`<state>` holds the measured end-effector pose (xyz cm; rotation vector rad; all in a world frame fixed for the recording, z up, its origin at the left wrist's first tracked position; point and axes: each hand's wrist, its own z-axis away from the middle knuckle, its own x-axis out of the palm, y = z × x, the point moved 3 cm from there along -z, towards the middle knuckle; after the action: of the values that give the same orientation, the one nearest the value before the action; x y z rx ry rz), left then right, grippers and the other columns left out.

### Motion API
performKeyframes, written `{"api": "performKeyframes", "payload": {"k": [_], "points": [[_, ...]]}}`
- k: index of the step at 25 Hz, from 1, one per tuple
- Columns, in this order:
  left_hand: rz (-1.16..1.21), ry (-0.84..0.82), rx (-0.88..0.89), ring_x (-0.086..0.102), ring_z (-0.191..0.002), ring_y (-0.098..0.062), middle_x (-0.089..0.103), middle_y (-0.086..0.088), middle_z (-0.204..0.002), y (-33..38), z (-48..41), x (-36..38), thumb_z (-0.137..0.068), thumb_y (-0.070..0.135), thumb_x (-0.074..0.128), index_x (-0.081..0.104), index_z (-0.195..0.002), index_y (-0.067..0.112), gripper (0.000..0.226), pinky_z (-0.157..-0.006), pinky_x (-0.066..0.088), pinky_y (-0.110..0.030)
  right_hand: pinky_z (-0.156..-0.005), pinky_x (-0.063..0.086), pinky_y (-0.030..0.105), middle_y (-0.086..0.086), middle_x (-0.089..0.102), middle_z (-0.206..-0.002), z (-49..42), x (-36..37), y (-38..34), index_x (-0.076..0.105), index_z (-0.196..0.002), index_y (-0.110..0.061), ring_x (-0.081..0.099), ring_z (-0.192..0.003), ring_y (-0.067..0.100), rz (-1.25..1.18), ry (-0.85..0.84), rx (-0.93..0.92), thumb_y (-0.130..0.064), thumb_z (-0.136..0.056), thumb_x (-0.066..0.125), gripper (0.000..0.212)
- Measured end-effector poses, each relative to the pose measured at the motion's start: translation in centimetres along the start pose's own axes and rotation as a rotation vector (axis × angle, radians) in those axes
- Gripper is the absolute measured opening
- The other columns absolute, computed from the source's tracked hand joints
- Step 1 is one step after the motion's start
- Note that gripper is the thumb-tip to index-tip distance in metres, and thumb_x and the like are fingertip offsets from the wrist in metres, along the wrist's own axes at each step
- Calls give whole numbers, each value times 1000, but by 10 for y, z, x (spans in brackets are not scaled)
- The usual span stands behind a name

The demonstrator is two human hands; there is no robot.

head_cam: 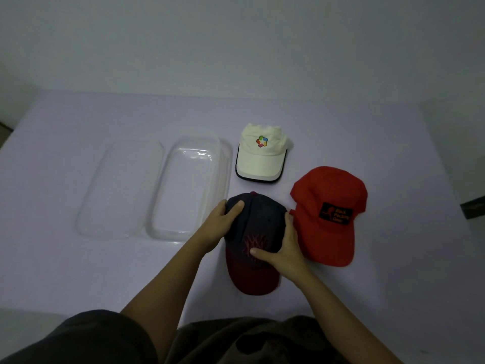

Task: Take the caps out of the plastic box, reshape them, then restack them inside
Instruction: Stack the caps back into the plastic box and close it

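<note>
A dark navy cap [258, 224] with a dark red brim and a red embroidered logo lies on the table in front of me. My left hand [220, 227] grips its left side, thumb on top of the crown. My right hand [282, 248] holds its right side, thumb across the logo. A red cap [333, 214] with a black patch lies just to the right. A cream cap [262, 156] with a coloured logo sits farther back. The clear plastic box [157, 206] stands to the left with nothing in it.
The box's clear lid [86, 206] lies flat on the table, left of the box. The table [78, 271] is covered in a pale lilac cloth and meets a plain wall at the back. A dark object [473, 206] shows at the right edge.
</note>
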<state>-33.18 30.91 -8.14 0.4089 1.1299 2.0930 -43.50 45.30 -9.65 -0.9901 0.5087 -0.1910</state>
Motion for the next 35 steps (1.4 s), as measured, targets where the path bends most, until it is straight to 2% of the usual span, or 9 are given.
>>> {"api": "performKeyframes", "payload": {"k": [6, 11, 14, 16, 20, 23, 27, 31, 35], "points": [[120, 10, 145, 62, -109, -21, 61, -6, -121, 53, 20, -21, -90, 42, 52, 48, -128, 15, 47, -94, 52, -38, -112, 28, 37, -14, 15, -147, 12, -16, -46, 11, -143, -40, 21, -136, 8, -25, 91, -212, -46, -58, 84, 112], [96, 107, 261, 64, -106, -23, 64, -10, -119, 101, 29, -99, -92, 37, 51, 51, -125, 9, 43, -87, 54, -36, -112, 33, 48, -18, 6, -150, -6, 25, -104, 4, -142, -47, 19, -141, 10, -51, -55, -317, -57, -50, 78, 118], [51, 128, 279, 64, -103, -24, 64, -11, -116, 121, 21, -155, -93, 37, 51, 52, -120, 8, 40, -83, 54, -35, -112, 32, 48, -16, 1, -151, -28, 65, -138, 2, -145, -41, 17, -140, 9, -50, -84, -364, -43, -57, 82, 119], [28, 99, 277, 63, -102, -22, 64, -9, -114, 125, 9, -178, -93, 37, 51, 54, -116, 10, 36, -84, 53, -35, -113, 32, 46, -14, 0, -151, -42, 88, -150, 1, -146, -37, 17, -138, 8, -47, -69, -351, -31, -62, 84, 118], [-61, 20, 219, 61, -107, -29, 61, -16, -117, 109, -29, -212, -92, 38, 53, 50, -117, 2, 45, -92, 51, -43, -115, 27, 41, -6, -2, -153, -63, 127, -150, -3, -148, -28, 17, -142, 18, 26, -2, -266, -26, -66, 83, 118], [-94, -59, 149, 59, -111, -32, 60, -17, -119, 88, -51, -221, -91, 40, 53, 50, -118, 4, 45, -93, 51, -46, -114, 23, 36, 2, -4, -156, -71, 145, -145, -8, -148, -20, 14, -143, 21, 183, 34, -193, -27, -69, 80, 118], [-37, -129, 102, 62, -107, -22, 63, -5, -117, 70, -61, -224, -93, 40, 49, 53, -118, 18, 33, -85, 54, -35, -115, 23, 38, 6, 1, -158, -73, 155, -141, -10, -148, -14, 13, -144, 24, 378, 83, -180, -33, -75, 75, 114], [-86, -134, 70, 62, -107, -20, 64, -3, -118, 62, -73, -233, -91, 45, 51, 53, -123, 17, 43, -93, 52, -39, -117, 14, 33, 8, 1, -158, -70, 174, -131, -11, -147, -11, 10, -145, 23, 478, -14, -180, -36, -83, 65, 103], [-155, -255, 2, 63, -100, -15, 65, 4, -111, 53, -71, -220, -93, 46, 45, 54, -120, 24, 36, -77, 53, -33, -116, 1, 33, 11, -7, -158, -62, 174, -123, -5, -148, -10, -3, -146, 25, 593, 170, -185, -31, -84, 62, 95]]}}
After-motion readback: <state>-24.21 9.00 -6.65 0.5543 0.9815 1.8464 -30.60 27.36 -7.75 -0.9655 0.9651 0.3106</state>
